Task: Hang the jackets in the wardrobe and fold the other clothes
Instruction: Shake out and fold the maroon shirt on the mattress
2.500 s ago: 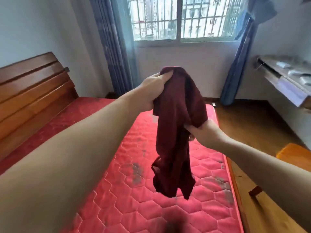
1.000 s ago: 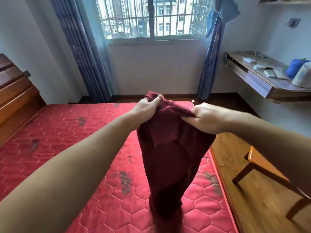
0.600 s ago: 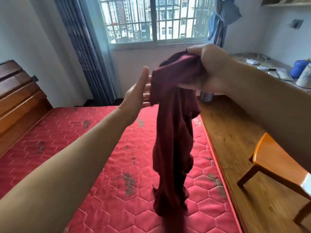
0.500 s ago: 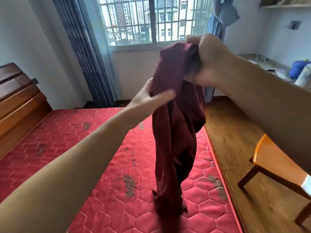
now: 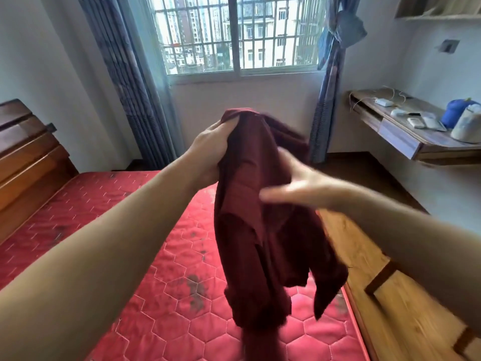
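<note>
Below me lies the bed's red quilted mattress (image 5: 166, 269), dark stains on it. On my right a wall-mounted wooden desk (image 5: 406, 138) carries remotes (image 5: 421, 123), a blue cap (image 5: 456, 112) and a white tub (image 5: 467, 126).

The crumpled cloth garment (image 5: 263, 217) is a plain dark maroon, with no print showing. Below it, the quilted mattress (image 5: 130, 230) is bright red-pink, stitched in pale lines into a hexagon pattern and marked with dark grey blotches. Left of the garment, the slatted wooden headboard (image 5: 23, 157) is reddish brown. Behind the garment, the long fabric curtains (image 5: 125, 82) are dull blue-grey with a faint darker pattern, and the barred window (image 5: 234, 35) has pale bars. Right of the garment, the plank floor (image 5: 390, 321) is honey-yellow wood, and the wall-hung wooden desk (image 5: 406, 142) is brown; a rounded blue thing (image 5: 454, 113) and a whitish one (image 5: 466, 126) stand on it.
</note>
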A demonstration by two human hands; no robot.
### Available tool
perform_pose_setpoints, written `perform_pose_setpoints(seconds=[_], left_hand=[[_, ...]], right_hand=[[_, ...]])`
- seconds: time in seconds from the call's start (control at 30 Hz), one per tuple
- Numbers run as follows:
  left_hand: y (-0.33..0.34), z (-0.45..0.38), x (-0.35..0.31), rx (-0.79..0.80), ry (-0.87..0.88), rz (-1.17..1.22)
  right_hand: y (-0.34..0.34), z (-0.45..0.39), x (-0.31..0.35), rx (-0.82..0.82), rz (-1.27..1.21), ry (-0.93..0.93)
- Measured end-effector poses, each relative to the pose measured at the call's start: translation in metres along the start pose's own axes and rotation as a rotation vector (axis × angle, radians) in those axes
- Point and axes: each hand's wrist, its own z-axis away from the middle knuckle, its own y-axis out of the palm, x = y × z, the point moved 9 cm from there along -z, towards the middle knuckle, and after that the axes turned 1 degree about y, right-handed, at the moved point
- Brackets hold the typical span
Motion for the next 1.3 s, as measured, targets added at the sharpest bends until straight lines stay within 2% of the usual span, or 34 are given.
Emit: perform_pose_setpoints(seconds=[0.03, 0.07, 0.2, 0.23, 0.3, 0.33, 0.4, 0.5, 0.57, 0.63, 0.7, 0.77, 0.8, 0.83, 0.87, 0.93, 1.0, 1.07, 1.13, 1.3], left_hand=[[0.002, 0.0, 0.0, -0.017, -0.031, -0.046], [0.001, -0.001, -0.001, -0.042, -0.049, -0.096], [-0.008, -0.003, 0.003, -0.129, -0.171, -0.176], [-0.009, -0.002, 0.005, -0.136, -0.204, -0.182], [-0.01, 0.0, 0.008, -0.13, -0.238, -0.216], [-0.011, 0.001, 0.009, -0.127, -0.246, -0.231], [-0.013, 0.002, 0.008, -0.107, -0.228, -0.286], [-0.015, 0.007, 0.009, -0.044, -0.168, -0.392], [-0.013, 0.013, 0.015, 0.038, -0.161, -0.407], [-0.02, 0.018, 0.019, 0.052, -0.182, -0.606], [-0.033, 0.016, 0.007, -0.038, -0.087, -0.838], [-0.04, 0.02, -0.02, -0.188, 0.186, -0.78], [-0.038, 0.026, -0.028, -0.193, 0.3, -0.67], [-0.034, 0.032, -0.028, -0.127, 0.353, -0.562], [-0.025, 0.036, -0.021, -0.025, 0.354, -0.512], [-0.011, 0.043, 0.008, 0.166, 0.266, -0.583], [-0.012, 0.045, 0.037, 0.233, 0.173, -0.747], [-0.022, 0.042, 0.055, 0.225, 0.122, -0.818], [-0.033, 0.036, 0.058, 0.18, 0.113, -0.778], [-0.038, 0.025, 0.024, 0.032, 0.276, -0.62]], right_hand=[[0.018, 0.002, -0.006, 0.014, 0.084, -0.046], [0.027, 0.004, -0.004, -0.047, 0.175, -0.133], [0.014, 0.031, 0.045, -0.552, 0.592, -0.492], [0.02, 0.036, 0.056, -0.586, 0.733, -0.585], [0.035, 0.039, 0.069, -0.541, 0.969, -0.75], [0.038, 0.04, 0.074, -0.526, 0.997, -0.81], [0.033, 0.037, 0.082, -0.473, 0.886, -0.84], [0.02, 0.019, 0.088, -0.368, 0.52, -0.673], [0.002, 0.005, 0.088, -0.413, 0.287, -0.49], [-0.015, -0.006, 0.085, -0.431, -0.035, -0.315], [-0.028, -0.016, 0.076, -0.434, -0.314, -0.153], [-0.037, -0.022, 0.069, -0.452, -0.388, -0.056], [-0.041, -0.023, 0.066, -0.463, -0.413, -0.038], [-0.043, -0.025, 0.061, -0.469, -0.452, -0.022], [-0.044, -0.027, 0.056, -0.466, -0.5, -0.001], [-0.044, -0.029, 0.043, -0.458, -0.605, 0.055], [-0.044, -0.03, 0.032, -0.454, -0.697, 0.11], [-0.049, -0.028, 0.023, -0.473, -0.765, 0.143], [-0.056, -0.023, 0.013, -0.507, -0.808, 0.172], [-0.067, -0.009, -0.018, -0.533, -0.733, 0.261]])
